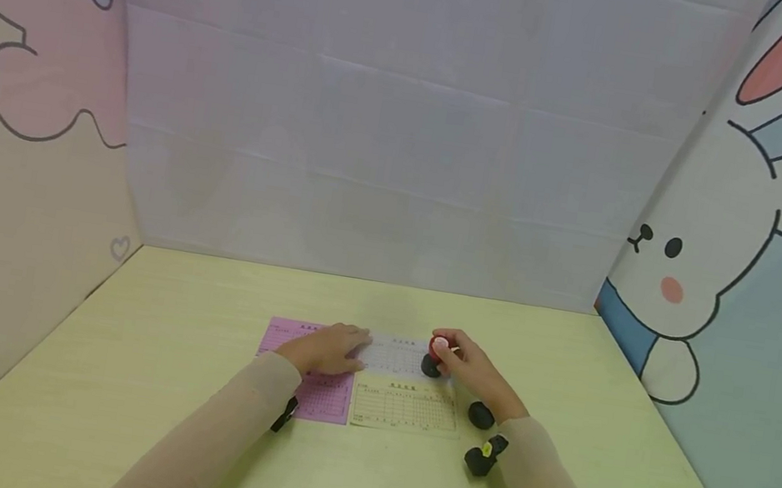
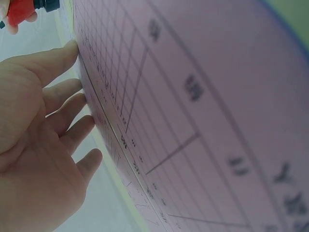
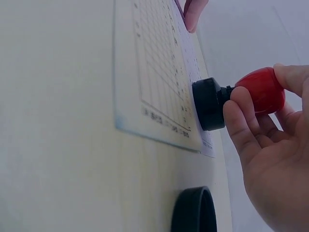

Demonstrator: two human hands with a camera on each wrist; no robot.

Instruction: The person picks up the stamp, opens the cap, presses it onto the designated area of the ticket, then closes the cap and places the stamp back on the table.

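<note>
My right hand point(image 1: 471, 370) grips the red handle point(image 3: 263, 91) of a round stamp. Its black base point(image 3: 208, 104) stands on the right end of a white printed form point(image 1: 389, 355), apparently touching the paper. Fairly straight and spread, the fingers of my left hand point(image 1: 330, 349) rest near the white form's left edge, over a pink form point(image 1: 281, 336). In the left wrist view, the left palm point(image 2: 43, 188) shows with nothing in it. A yellow printed form point(image 1: 406, 408) lies in front of the white one. Another pink form point(image 1: 329, 403) sits left of the yellow.
A black round cap point(image 1: 482, 415) lies on the table point(image 1: 193, 349), right of the forms and below the right wrist. A white sheet wall point(image 1: 375, 149) closes off the back. Printed side panels stand at left point(image 1: 22, 223) and right point(image 1: 758, 375).
</note>
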